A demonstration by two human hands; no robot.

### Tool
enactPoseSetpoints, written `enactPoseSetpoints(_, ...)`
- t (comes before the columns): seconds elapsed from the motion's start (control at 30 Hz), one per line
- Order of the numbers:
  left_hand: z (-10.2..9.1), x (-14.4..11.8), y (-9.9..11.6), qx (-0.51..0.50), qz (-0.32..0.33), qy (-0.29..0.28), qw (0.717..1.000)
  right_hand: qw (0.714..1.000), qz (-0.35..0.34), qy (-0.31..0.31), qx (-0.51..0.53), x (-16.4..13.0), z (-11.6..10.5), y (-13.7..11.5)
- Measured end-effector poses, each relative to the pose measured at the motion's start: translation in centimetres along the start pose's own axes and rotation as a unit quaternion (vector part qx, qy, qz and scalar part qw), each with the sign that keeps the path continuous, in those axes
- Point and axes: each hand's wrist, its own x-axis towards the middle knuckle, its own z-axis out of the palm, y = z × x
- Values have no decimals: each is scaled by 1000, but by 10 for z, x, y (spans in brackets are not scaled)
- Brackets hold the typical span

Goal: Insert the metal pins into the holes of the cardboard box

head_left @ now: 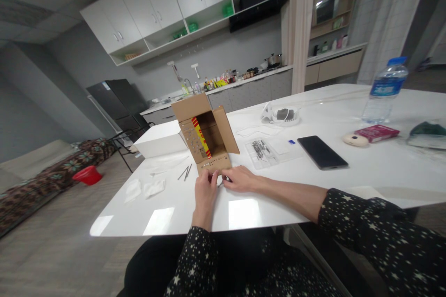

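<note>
Cardboard box (205, 137) lies on its side near the front edge of the white table (383, 167), its open mouth turned toward the seated person and its long axis running away from them toward the kitchen counter; the flaps stand splayed, and the lowest flap (213, 165), dotted with a row of small holes, lies flat on the tabletop pointing at the hands. Left of the box sit a white box (160, 145), some crumpled white paper (146, 189) and a few thin metal rods (185, 172). The left hand (205, 190) is curled, fingertips pinched at the edge of that lower flap, and seems to grip a small part I cannot make out. The right hand (239, 179) rests just beside it, fingers bent and loosely closed on a thin metal piece at the flap's corner; the two hands almost touch. Further right lie a clear plastic tray (262, 152), a dark phone (322, 152) and a water bottle (385, 90).
</note>
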Motion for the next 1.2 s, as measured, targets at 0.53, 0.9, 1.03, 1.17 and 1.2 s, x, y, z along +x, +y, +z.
enactPoseSetpoints(0.53,1,0,-3,1,-5,-62,998,1000,-11,12,4,1,3,2)
enactPoseSetpoints(0.9,3,1,-7,43,15,-79,996,1000,-9,13,1,1,3,2)
enactPoseSetpoints(1.03,4,1,-7,30,16,-73,997,1000,-9,8,1,0,2,1)
enactPoseSetpoints(1.17,3,1,-5,22,8,-70,997,1000,-7,10,-1,1,2,1)
enactPoseSetpoints(1.2,3,1,-5,22,5,-70,997,1000,-6,10,-2,1,2,1)
